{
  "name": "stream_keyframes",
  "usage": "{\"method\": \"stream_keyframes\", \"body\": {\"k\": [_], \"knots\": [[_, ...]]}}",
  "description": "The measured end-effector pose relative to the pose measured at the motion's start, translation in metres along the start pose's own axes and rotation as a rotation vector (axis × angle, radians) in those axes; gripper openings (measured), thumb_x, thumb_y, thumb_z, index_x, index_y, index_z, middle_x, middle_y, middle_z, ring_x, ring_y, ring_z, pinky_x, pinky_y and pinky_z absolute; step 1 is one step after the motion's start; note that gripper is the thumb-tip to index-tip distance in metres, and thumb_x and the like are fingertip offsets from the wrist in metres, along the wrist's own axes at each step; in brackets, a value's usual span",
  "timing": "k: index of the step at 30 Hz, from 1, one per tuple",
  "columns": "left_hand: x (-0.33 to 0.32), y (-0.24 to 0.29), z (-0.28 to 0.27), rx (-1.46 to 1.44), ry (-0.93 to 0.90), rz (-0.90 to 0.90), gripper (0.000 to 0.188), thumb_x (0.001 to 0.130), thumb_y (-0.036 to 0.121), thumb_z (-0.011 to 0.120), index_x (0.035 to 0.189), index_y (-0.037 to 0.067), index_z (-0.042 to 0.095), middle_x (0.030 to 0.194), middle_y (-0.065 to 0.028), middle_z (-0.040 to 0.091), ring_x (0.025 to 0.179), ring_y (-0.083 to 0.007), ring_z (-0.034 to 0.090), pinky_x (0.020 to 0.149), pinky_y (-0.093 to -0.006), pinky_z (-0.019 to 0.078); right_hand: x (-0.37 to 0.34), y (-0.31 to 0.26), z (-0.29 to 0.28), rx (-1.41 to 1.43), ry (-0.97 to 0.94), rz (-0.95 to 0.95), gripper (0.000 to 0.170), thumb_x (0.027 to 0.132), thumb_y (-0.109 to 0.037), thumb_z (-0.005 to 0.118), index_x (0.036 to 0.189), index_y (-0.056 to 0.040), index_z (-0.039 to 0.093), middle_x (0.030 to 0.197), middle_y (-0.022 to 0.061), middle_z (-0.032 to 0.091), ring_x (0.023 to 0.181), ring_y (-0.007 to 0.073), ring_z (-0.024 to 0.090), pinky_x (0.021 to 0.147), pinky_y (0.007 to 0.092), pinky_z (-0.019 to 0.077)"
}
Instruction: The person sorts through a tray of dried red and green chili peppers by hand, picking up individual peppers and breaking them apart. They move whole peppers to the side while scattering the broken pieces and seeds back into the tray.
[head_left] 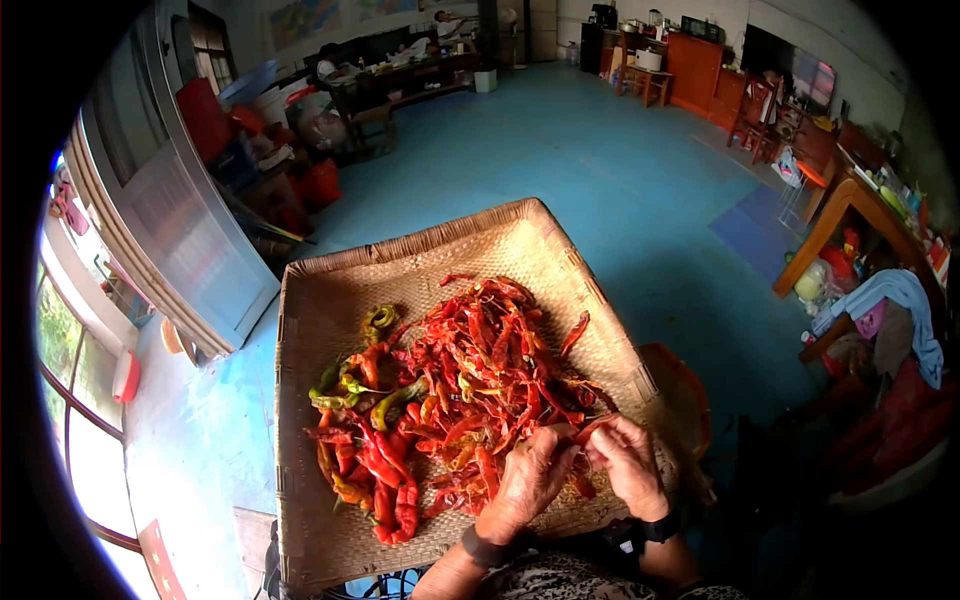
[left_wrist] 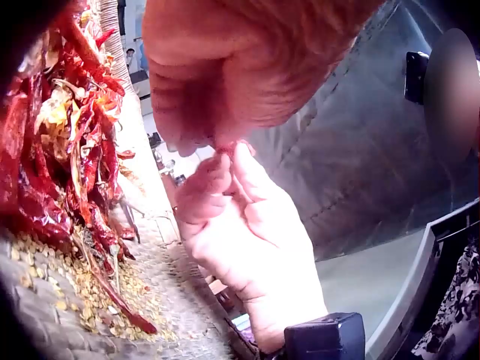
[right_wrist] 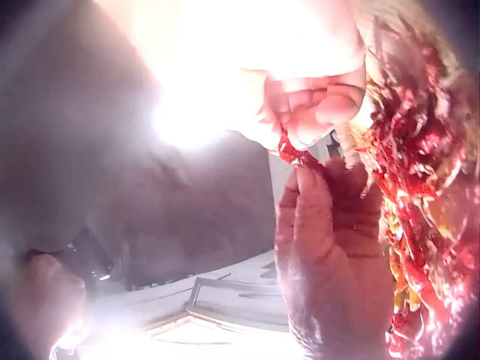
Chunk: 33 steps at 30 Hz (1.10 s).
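Both hands meet over the near right part of a woven basket tray (head_left: 420, 237). Between them is a dried red chili pepper (right_wrist: 294, 155), mostly covered by fingers. My left hand (head_left: 535, 475) pinches one end, and my right hand (head_left: 625, 465) pinches the other with thumb and fingertips. Beneath and beyond them spreads a heap of dried red chilies (head_left: 500, 340). Plumper red peppers (head_left: 390, 460) lie at the tray's left, along with a few green peppers (head_left: 398, 402). In the left wrist view, loose yellow seeds (left_wrist: 82, 289) are scattered over the weave beside the heap.
The tray is in front of the person's lap, above a blue floor (head_left: 520, 140). A round reddish basket (head_left: 685, 385) is partly hidden behind its right side. A door (head_left: 190, 190) stands to the left. Clothes (head_left: 890, 310) hang over furniture at the right.
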<state>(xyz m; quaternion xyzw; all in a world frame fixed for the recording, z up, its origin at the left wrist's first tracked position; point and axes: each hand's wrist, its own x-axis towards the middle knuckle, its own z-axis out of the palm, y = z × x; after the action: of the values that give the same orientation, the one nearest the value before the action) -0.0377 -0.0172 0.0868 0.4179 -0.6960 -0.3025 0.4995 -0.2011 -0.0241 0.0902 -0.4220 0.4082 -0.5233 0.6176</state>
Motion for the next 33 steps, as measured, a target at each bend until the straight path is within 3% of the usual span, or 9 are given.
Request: {"method": "stream_keyframes", "body": {"k": [3,5,11,13,17,22,25,27,33], "knots": [[0.018,0.010,-0.014,0.321,-0.133,0.032,0.027,0.087,0.004,0.065,0.113,0.003,0.058,0.096,-0.0143,0.064,0.084,-0.0312,0.064,0.071,-0.0377,0.0545,0.007,-0.018,-0.024,0.153,0.106,-0.115,0.014,0.097,-0.022,0.061,0.093,-0.0088,0.063,0.072,-0.0014,0.059,0.061,0.0074,0.053,0.053,0.0216,0.0430],[0.024,-0.010,-0.010,0.464,-0.177,0.080,0.030,0.087,0.007,0.062,0.116,0.004,0.057,0.105,-0.0129,0.060,0.094,-0.0300,0.059,0.077,-0.0390,0.0523,0.019,-0.012,-0.062,0.630,0.232,-0.047,0.018,0.097,-0.027,0.062,0.096,-0.0089,0.062,0.073,-0.0012,0.058,0.064,0.0090,0.053,0.054,0.0226,0.0431],[0.027,-0.040,0.006,0.892,-0.274,0.137,0.036,0.083,0.005,0.057,0.119,0.005,0.058,0.120,-0.0128,0.057,0.105,-0.0299,0.056,0.084,-0.0384,0.0501,0.024,-0.003,-0.087,1.145,0.112,0.006,0.033,0.097,-0.033,0.060,0.106,-0.0017,0.063,0.073,-0.0007,0.057,0.066,0.0110,0.054,0.053,0.0241,0.0457],[0.028,-0.036,0.006,0.922,-0.313,0.104,0.032,0.082,0.005,0.057,0.114,0.006,0.060,0.119,-0.0120,0.057,0.106,-0.0283,0.055,0.084,-0.0366,0.0498,0.020,0.009,-0.065,1.039,0.104,0.042,0.031,0.096,-0.028,0.062,0.114,-0.0021,0.063,0.072,-0.0009,0.059,0.061,0.0083,0.053,0.051,0.0228,0.0447],[0.025,-0.037,-0.003,0.802,-0.295,0.077,0.027,0.082,0.004,0.057,0.109,0.005,0.060,0.112,-0.0115,0.060,0.097,-0.0279,0.058,0.080,-0.0370,0.0515,0.018,0.050,-0.035,0.012,0.147,-0.107,0.022,0.095,-0.021,0.064,0.112,-0.0081,0.065,0.070,-0.0025,0.056,0.059,0.0064,0.052,0.052,0.0208,0.0442],[0.017,-0.016,-0.018,0.517,0.042,0.101,0.030,0.076,-0.005,0.061,0.104,0.004,0.063,0.101,-0.0113,0.066,0.086,-0.0278,0.063,0.072,-0.0376,0.0541,0.015,0.029,0.017,-0.172,-0.047,-0.164,0.033,0.093,-0.009,0.064,0.125,-0.0028,0.059,0.088,-0.0027,0.064,0.073,0.0055,0.057,0.062,0.0198,0.0472],[0.012,-0.007,-0.022,0.357,0.182,0.153,0.034,0.073,-0.009,0.063,0.104,0.006,0.065,0.101,-0.0111,0.068,0.084,-0.0264,0.064,0.071,-0.0363,0.0544,0.022,0.027,0.029,-0.629,-0.133,-0.480,0.030,0.086,0.001,0.064,0.116,-0.0005,0.061,0.099,0.0104,0.066,0.087,0.0200,0.064,0.073,0.0318,0.0515],[0.011,0.001,-0.023,0.293,0.207,0.150,0.032,0.075,-0.010,0.065,0.102,0.007,0.067,0.099,-0.0111,0.069,0.082,-0.0248,0.065,0.072,-0.0342,0.0543,0.023,0.031,0.037,-0.591,-0.174,-0.425,0.025,0.084,0.000,0.064,0.110,-0.0009,0.061,0.095,0.0147,0.065,0.086,0.0290,0.066,0.075,0.0380,0.0515],[-0.004,-0.001,-0.032,-0.168,0.256,-0.319,0.021,0.095,0.008,0.063,0.115,0.003,0.065,0.099,-0.0062,0.068,0.093,-0.0115,0.062,0.081,-0.0279,0.0514,0.017,0.034,0.040,-0.678,-0.183,-0.430,0.019,0.084,-0.005,0.066,0.101,0.0011,0.060,0.090,0.0170,0.062,0.080,0.0294,0.064,0.068,0.0383,0.0488]]}}
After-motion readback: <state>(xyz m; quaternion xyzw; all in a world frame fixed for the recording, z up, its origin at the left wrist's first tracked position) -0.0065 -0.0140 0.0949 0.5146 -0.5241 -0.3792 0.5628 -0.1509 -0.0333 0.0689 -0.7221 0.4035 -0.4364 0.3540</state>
